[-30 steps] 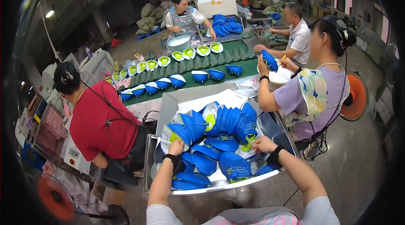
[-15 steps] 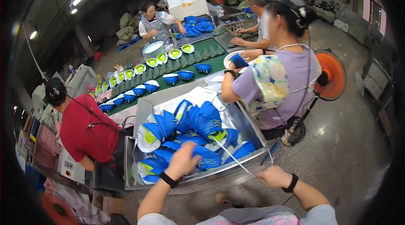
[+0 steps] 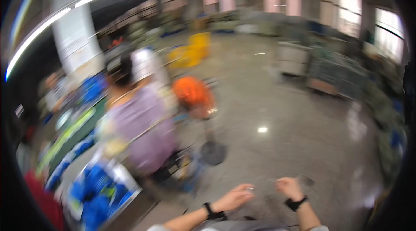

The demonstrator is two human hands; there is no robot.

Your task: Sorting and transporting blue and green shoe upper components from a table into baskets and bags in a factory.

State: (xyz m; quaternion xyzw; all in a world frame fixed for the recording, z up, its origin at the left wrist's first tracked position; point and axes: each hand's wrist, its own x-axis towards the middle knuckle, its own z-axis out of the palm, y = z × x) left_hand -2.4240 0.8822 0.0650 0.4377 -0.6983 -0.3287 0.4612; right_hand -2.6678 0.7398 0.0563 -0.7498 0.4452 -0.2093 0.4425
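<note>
1. The left hand (image 3: 237, 197) and the right hand (image 3: 289, 187) were apart from each other near the lower edge, the grey floor (image 3: 260, 157) showing behind and between them.
2. The left hand's fingers were bent toward the thumb, with a small pale spot at the tips; whether it gripped something could not be told. The right hand was loosely curled, its fingers blurred, so neither its grip nor how far it was open could be made out.
3. The blue uppers (image 3: 97, 183) lay heaped in a metal tray (image 3: 123, 211) at the lower left, well apart from both hands. The tray's near corner pointed toward the left forearm.
4. The floor spread widely from the hands to the grey carts (image 3: 336, 75) at the upper right. On its left side it was bounded by a round black fan base (image 3: 212, 152), the orange fan (image 3: 190, 92) above it, and a co-worker in purple (image 3: 145, 127).
5. Farther back, yellow containers (image 3: 190, 51) stood near the fan's upper side.
6. The lower edge cut off both forearms below the black wristbands (image 3: 212, 213), and also part of the tray. A co-worker in red (image 3: 41, 196) was mostly lost in the dark left rim. Blur smeared the green belt (image 3: 93, 114) and the goods along it.
7. Pale sheets (image 3: 80, 57) on the white pillar (image 3: 76, 18) were too smeared to read.
</note>
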